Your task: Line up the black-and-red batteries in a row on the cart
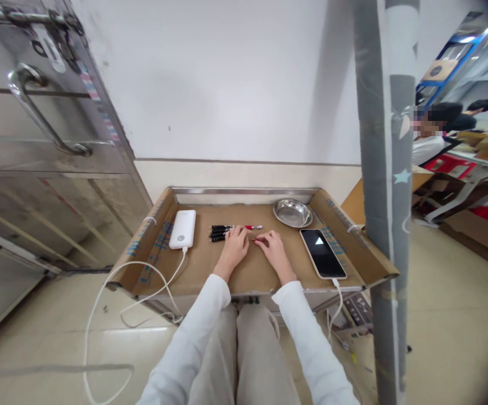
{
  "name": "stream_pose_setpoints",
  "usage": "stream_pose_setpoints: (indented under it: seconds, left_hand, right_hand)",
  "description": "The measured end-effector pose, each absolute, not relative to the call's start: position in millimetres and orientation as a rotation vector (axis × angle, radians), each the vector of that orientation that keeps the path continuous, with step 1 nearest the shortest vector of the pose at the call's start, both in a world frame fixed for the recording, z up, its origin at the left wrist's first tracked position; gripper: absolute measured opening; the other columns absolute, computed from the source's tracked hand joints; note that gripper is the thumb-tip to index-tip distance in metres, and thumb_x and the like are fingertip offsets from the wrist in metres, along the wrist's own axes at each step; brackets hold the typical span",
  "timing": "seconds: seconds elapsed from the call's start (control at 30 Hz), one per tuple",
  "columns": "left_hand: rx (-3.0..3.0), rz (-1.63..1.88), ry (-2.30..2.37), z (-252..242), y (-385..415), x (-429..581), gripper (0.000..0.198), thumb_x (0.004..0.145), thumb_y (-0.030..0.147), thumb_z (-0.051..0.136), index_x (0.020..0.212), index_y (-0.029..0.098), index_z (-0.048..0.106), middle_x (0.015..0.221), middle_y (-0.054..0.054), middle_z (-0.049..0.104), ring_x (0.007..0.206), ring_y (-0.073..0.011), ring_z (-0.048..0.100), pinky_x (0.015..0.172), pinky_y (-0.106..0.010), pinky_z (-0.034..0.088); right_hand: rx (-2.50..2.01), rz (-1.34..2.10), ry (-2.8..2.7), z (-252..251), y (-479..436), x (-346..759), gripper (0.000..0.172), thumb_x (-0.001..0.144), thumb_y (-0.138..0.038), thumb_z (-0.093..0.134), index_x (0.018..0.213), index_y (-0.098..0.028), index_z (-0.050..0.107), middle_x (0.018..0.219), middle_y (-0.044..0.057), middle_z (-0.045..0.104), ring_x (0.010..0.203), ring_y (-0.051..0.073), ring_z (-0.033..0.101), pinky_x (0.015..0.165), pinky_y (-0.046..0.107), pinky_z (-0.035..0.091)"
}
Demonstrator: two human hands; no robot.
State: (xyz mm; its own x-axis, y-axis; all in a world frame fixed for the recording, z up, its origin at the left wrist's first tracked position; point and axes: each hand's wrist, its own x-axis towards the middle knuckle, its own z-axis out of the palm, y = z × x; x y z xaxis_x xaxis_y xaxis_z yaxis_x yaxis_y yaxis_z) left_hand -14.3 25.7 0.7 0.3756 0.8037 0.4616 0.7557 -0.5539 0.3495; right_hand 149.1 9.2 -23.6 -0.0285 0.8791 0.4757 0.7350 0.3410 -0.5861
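Note:
Several pens (222, 232) lie in a row on the cardboard-covered table (202, 264), most black, one with a red end (253, 227). My left hand (234, 246) rests on the cardboard with its fingertips on the black pens, fingers curled. My right hand (270, 245) lies just right of it, its fingertips pinching a small red piece (256, 240), possibly a pen or cap. The two hands are almost touching.
A white power bank (183, 229) with a white cable (100, 315) lies at the left. A steel bowl (292, 213) stands at the back right, a dark phone (322, 253) in front of it. A grey pillar (385, 225) rises at the right. Other people sit beyond it.

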Motion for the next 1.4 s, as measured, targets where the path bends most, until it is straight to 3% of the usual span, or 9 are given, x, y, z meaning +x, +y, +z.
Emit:
stream_pose_setpoints:
  seconds: [0.17, 0.43, 0.67, 1.0, 1.17, 1.4]
  left_hand:
    - [2.63, 0.796, 1.441, -3, 24, -11, 0.018, 0.091, 0.03, 0.044, 0.098, 0.02, 0.057, 0.105, -0.007, 0.055, 0.098, -0.0224, 0.049, 0.085, -0.037, 0.038]
    - [2.547, 0.844, 1.799, -5, 35, -8, 0.016, 0.091, 0.027, 0.044, 0.097, 0.018, 0.055, 0.1, -0.01, 0.053, 0.095, -0.0244, 0.049, 0.082, -0.038, 0.039]
    - [2.576, 0.884, 1.794, -4, 32, -8, 0.024, 0.093, 0.035, 0.039, 0.094, 0.02, 0.057, 0.1, -0.011, 0.053, 0.096, -0.0256, 0.049, 0.083, -0.039, 0.039]
    - [2.251, 0.931, 2.216, 4, -7, -66, 0.023, 0.089, 0.02, 0.042, 0.108, 0.016, 0.054, 0.109, -0.012, 0.054, 0.1, -0.0272, 0.049, 0.084, -0.039, 0.038]
    - [2.481, 0.723, 1.958, 5, -3, -89, 0.018, 0.09, 0.027, 0.044, 0.102, 0.019, 0.055, 0.098, -0.009, 0.058, 0.092, -0.0255, 0.052, 0.08, -0.038, 0.04]
    - [2.372, 0.996, 1.397, -3, -1, -72, 0.011, 0.09, 0.025, 0.045, 0.094, 0.019, 0.053, 0.092, -0.006, 0.061, 0.088, -0.0199, 0.057, 0.079, -0.034, 0.045]
  right_hand:
    - [-1.369, 0.31, -1.806, -25, 12, 149, 0.02, 0.089, -0.025, 0.046, 0.089, -0.021, 0.066, 0.088, 0.006, 0.058, 0.084, 0.02, 0.056, 0.083, 0.035, 0.046]
    - [-1.395, 0.201, -1.758, -14, 24, 144, 0.022, 0.088, -0.017, 0.039, 0.098, -0.02, 0.059, 0.096, 0.008, 0.057, 0.091, 0.022, 0.055, 0.087, 0.038, 0.044]
    - [-1.554, 0.017, -1.839, -10, 19, 143, 0.024, 0.086, -0.014, 0.039, 0.094, -0.017, 0.061, 0.095, 0.01, 0.054, 0.091, 0.023, 0.05, 0.087, 0.036, 0.04]
    - [-1.52, 0.028, -2.074, -2, 10, 131, 0.031, 0.088, -0.017, 0.042, 0.109, -0.026, 0.062, 0.103, 0.007, 0.054, 0.097, 0.021, 0.048, 0.084, 0.035, 0.036]
    - [-1.541, 0.118, -1.983, -3, 12, 128, 0.029, 0.089, -0.02, 0.042, 0.108, -0.026, 0.062, 0.104, 0.007, 0.055, 0.098, 0.022, 0.048, 0.085, 0.036, 0.036]
    - [-1.395, 0.265, -1.852, -13, 8, 126, 0.027, 0.092, -0.033, 0.041, 0.105, -0.024, 0.063, 0.102, 0.007, 0.06, 0.098, 0.021, 0.052, 0.091, 0.039, 0.036]
